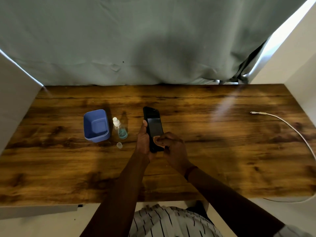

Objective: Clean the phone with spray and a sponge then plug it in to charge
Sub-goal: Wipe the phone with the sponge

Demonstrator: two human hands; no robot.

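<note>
A black phone [153,124] is held above the middle of the wooden table [213,151], screen up. My left hand [143,141] grips its left edge and lower end. My right hand [171,144] is closed over the phone's lower right part, with a small brownish pad, probably the sponge [156,139], pinched under its fingers against the screen. A small clear spray bottle [119,128] with blue liquid stands to the left, and its clear cap [119,145] lies in front of it. A white charging cable [280,120] lies at the right, its plug pointing left.
A blue plastic tub [96,125] stands left of the spray bottle. A grey-green cloth [136,40] hangs behind the table. White walls close in on both sides. The cable runs off the table's right front corner.
</note>
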